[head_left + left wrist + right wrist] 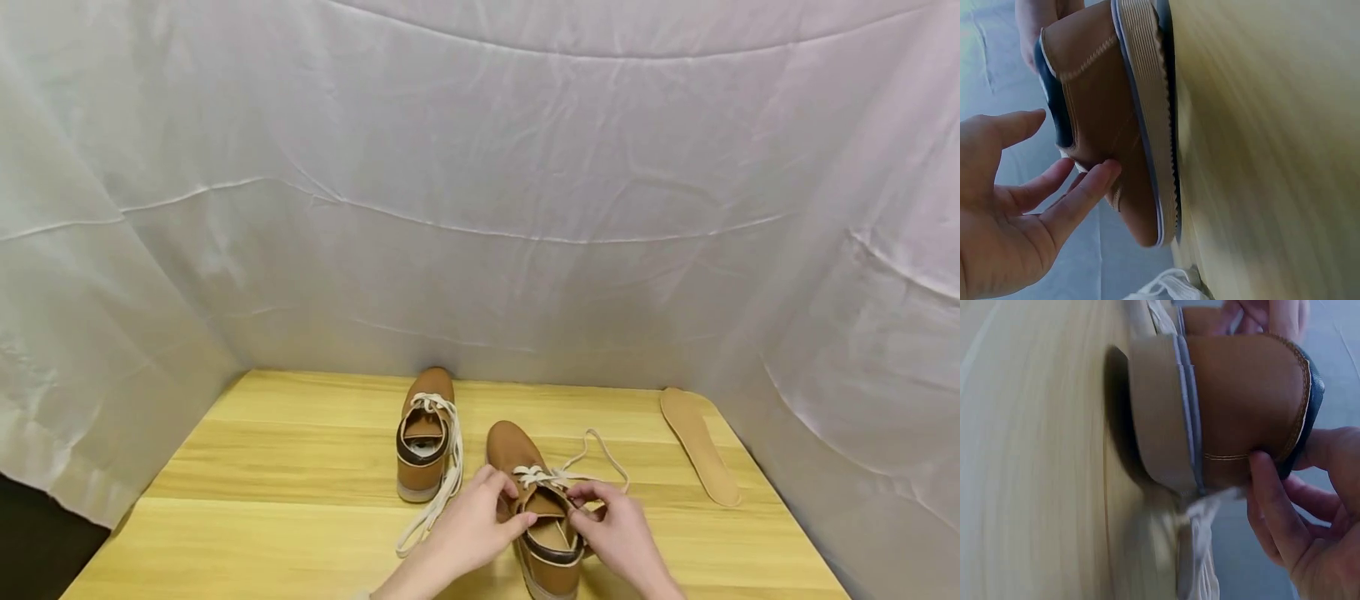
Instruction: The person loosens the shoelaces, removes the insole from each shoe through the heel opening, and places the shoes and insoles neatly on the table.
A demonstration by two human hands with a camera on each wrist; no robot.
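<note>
A brown lace-up shoe (513, 446) stands on the table between both hands, toe pointing away, its loose white laces (600, 442) spreading to the right. My left hand (472, 521) is at its left side. In the left wrist view, fingertips (1107, 172) touch the brown upper, while the thumb stays apart from the dark collar. My right hand (618, 529) pinches the right edge of the shoe's opening, with the thumb at the inside and fingers (1266, 472) against the outer side. A tan lining shows inside the shoe.
A matching brown shoe (433, 385) stands farther back on the left, its long laces (450, 492) trailing toward me. A tan insole (697, 446) lies flat near the table's right edge. Grey-white cloth (480, 283) hangs behind and beside the wooden table (300, 467).
</note>
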